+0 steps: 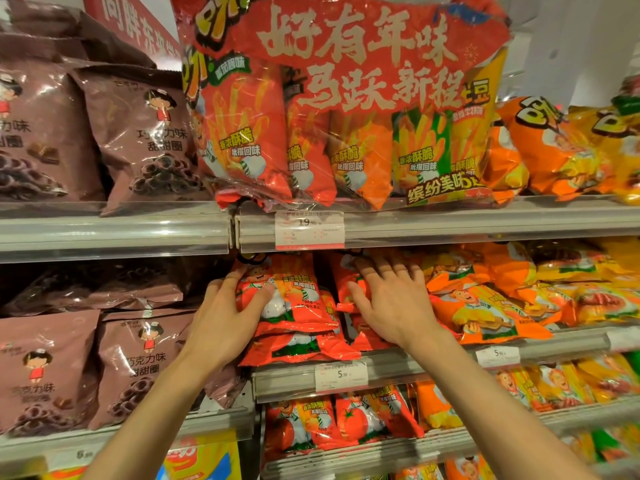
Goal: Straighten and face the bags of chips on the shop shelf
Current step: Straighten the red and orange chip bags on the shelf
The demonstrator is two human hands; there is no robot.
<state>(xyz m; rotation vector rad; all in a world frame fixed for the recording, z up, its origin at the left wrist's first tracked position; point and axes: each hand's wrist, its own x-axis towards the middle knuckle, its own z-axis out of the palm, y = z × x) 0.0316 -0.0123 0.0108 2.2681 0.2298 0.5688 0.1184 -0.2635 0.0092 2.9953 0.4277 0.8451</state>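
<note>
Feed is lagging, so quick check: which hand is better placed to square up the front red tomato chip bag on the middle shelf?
Left, probably. The left hand already holds the front red tomato chip bag at its left edge, thumb on its face. The right hand lies on the red bag behind, further right.

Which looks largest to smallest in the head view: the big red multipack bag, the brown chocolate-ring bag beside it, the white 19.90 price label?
1. Big red multipack bag.
2. Brown chocolate-ring bag beside it.
3. White 19.90 price label.
The multipack sits forward, so nearness may exaggerate it.
</note>
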